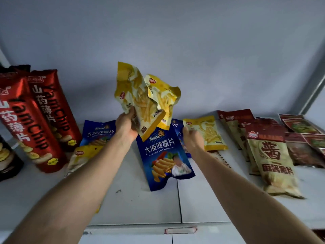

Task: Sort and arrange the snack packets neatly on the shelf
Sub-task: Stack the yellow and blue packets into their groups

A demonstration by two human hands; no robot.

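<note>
My left hand (127,124) holds two yellow fries packets (144,97) up above the middle of the white shelf (140,205). My right hand (192,138) rests on the left edge of a third yellow packet (209,132) that lies flat on the shelf; whether its fingers grip the packet I cannot tell. Between my hands lies a blue chip packet (162,155), with another blue packet (98,132) behind my left arm. A further yellow packet (82,157) lies partly under my left forearm.
Tall red Yam Chip bags (44,117) stand at the left, beside a black bag (7,155) at the left edge. Beige-and-red packets (270,155) lie in a row at the right, with dark red packets (306,143) beyond. The shelf's back wall is close behind.
</note>
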